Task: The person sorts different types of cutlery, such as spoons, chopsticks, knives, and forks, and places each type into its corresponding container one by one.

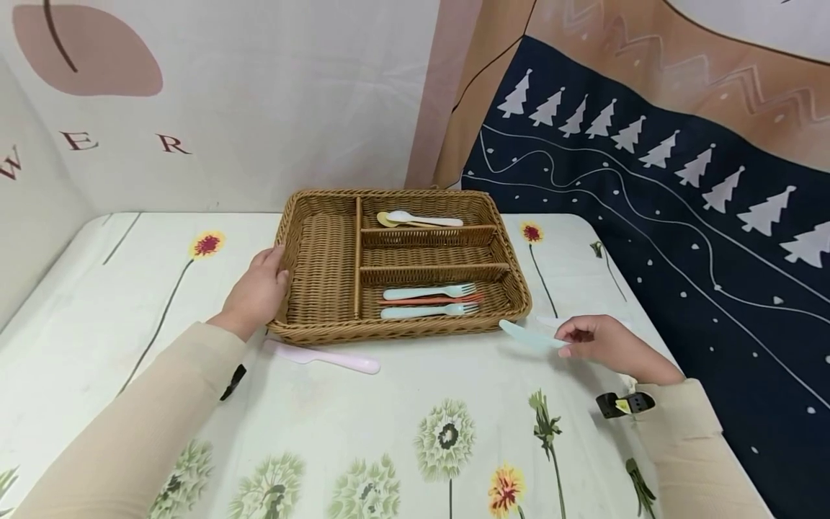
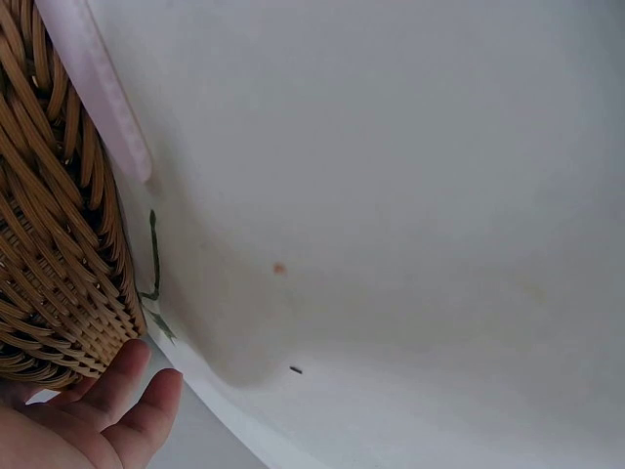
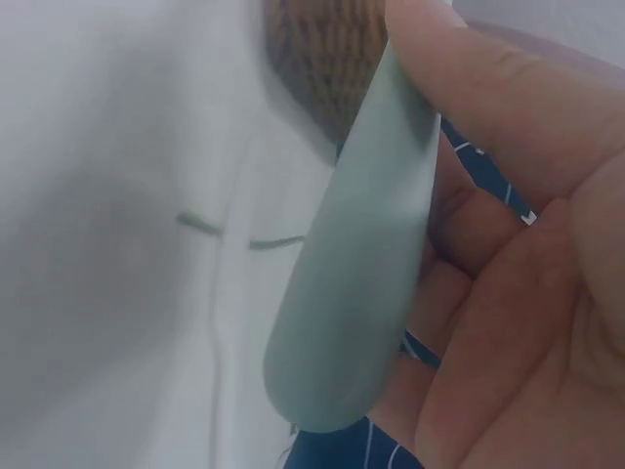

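Left hand [image 1: 256, 292]: thumb and fingers grip wicker tray [image 1: 415, 331] at its left rim, outer fingers loosely bent | Right hand [image 1: 599, 346]: thumb and fingers narrowed, pinching pale green knife [image 1: 532, 337] above tablecloth [image 1: 389, 404], just beside tray's near right corner | Pink knife [image 1: 324, 356]: near tray's front edge

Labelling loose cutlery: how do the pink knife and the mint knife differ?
Colour: the pink knife is pale pink, the mint knife pale blue-green. Support: the pink knife lies on the tablecloth; the right hand holds the mint knife. Place: the pink knife is near the basket's front left corner, the mint knife near its front right. Shared: both are outside the basket.
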`<state>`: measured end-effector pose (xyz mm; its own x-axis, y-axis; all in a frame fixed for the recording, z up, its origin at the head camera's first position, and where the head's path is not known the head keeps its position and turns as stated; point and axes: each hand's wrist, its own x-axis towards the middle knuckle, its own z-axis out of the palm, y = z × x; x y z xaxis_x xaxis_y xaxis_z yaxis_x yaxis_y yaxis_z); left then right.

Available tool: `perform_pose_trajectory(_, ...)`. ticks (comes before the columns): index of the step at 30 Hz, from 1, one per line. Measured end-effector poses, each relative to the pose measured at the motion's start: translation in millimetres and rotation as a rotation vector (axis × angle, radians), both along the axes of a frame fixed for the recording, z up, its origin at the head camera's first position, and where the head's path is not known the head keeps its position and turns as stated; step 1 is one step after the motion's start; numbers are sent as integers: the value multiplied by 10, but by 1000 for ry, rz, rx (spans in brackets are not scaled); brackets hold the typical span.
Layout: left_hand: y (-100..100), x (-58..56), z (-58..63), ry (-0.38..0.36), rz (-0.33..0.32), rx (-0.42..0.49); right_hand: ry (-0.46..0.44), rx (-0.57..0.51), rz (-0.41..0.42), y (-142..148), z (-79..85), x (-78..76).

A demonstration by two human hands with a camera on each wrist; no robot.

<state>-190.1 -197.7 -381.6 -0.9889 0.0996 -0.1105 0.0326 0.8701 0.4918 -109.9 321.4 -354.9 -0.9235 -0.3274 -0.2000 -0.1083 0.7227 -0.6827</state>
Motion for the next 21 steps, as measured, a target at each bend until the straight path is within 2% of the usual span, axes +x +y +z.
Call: perform_pose_trajectory(21,-1,7,-3,24,-9,-6,131,37,21,-344,234,-393)
